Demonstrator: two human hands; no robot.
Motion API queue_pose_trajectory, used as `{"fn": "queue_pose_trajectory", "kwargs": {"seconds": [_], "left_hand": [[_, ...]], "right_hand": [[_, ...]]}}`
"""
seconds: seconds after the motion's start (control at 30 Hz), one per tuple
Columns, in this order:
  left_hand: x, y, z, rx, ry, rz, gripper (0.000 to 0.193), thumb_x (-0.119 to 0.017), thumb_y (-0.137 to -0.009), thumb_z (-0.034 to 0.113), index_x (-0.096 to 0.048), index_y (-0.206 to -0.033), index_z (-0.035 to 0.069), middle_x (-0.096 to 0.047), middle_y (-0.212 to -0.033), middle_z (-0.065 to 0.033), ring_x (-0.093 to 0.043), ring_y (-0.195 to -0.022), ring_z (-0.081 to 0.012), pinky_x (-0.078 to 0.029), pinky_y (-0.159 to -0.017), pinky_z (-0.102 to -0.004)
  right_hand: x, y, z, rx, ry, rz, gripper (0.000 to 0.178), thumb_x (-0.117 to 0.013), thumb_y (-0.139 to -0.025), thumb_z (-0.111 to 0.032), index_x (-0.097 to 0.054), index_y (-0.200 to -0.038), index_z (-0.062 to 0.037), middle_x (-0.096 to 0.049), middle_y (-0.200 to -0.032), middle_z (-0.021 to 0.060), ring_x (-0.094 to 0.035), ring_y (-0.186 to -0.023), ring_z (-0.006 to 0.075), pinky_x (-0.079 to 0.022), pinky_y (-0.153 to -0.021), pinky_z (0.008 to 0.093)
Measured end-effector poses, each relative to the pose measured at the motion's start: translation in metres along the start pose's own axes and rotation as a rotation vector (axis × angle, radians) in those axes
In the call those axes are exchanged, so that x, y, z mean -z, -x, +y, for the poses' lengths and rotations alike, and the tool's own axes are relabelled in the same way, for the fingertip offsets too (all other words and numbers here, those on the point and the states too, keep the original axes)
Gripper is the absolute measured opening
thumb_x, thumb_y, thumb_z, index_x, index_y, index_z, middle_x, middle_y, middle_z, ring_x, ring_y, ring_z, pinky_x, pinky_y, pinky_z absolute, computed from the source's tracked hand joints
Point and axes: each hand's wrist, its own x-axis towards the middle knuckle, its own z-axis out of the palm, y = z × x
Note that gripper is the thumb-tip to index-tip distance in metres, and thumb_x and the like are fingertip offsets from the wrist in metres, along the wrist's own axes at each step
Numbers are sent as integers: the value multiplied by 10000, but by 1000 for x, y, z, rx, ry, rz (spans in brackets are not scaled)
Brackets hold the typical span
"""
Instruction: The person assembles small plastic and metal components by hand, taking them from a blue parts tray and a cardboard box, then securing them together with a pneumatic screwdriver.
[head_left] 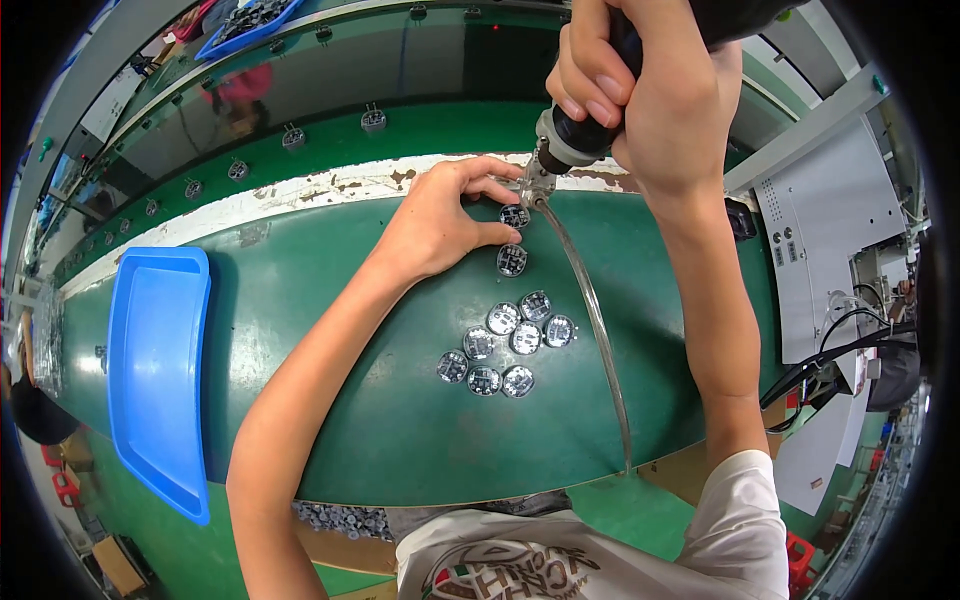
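From my end, eight loose discs [526, 338] sit on the near part of the bench [400, 440]; beyond them a spare disc [512, 261] lies just beside the left thumb. Past that is the worked disc [514, 216], between left thumb and fingers, with the driver [582, 135] tip close by. I judge the step in hand to be fastening on that disc; the next move calls for holding it still and lining up the tip, though I can't tell whether they touch.

The left hand [435, 222] reaches in flat, thumb near and fingers far, lightly pinching. The right hand [665, 110] is raised, wrapped firmly round the driver. Farther off, more discs [373, 120] stand along the belt [440, 125].
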Motion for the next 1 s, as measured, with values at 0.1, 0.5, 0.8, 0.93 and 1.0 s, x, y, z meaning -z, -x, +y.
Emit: {"fn": "queue_pose_trajectory", "kwargs": {"seconds": [0.1, 0.5, 0.8, 0.93, 1.0], "left_hand": [[0, 0, -2, -9, -6, 3, 577, -868, -725, 30, -676, -1268, 55, -773, -1076, -90, -688, -1028, -198, -509, -979, -357], [3, -1, -2, -104, -60, -38, 499, -874, -761, 82, -678, -1212, -8, -732, -1055, -80, -646, -1062, -170, -488, -1002, -329], [8, 1, -2, -104, 120, -28, 286, -847, -835, 189, -774, -1069, 42, -765, -1050, -78, -691, -1023, -178, -503, -960, -336], [5, 2, 4, -100, 62, 2, 217, -821, -864, 213, -785, -984, 36, -758, -1005, -74, -683, -989, -173, -503, -950, -340], [5, 3, 4, -92, 68, 13, 212, -814, -871, 216, -783, -976, 34, -757, -993, -74, -682, -981, -171, -502, -948, -339]], "right_hand": [[-3, 0, 2, -26, -5, 14, 206, -631, -986, -177, -566, -858, -29, -440, -483, -16, -382, -356, 81, -332, -381, 252], [-18, 6, -20, 88, 133, 230, 250, -570, -983, -231, -535, -832, -34, -399, -459, -19, -337, -323, 87, -345, -354, 251], [-19, 8, -25, 117, 134, 262, 270, -548, -996, -255, -534, -813, -56, -389, -450, -27, -340, -315, 79, -358, -344, 243], [-11, 7, -22, 165, 119, 188, 276, -548, -1000, -260, -538, -814, -56, -392, -451, -26, -338, -314, 80, -354, -342, 241], [-10, 7, -21, 203, 116, 173, 284, -545, -1004, -264, -537, -810, -58, -395, -453, -27, -336, -314, 80, -350, -342, 240]]}}
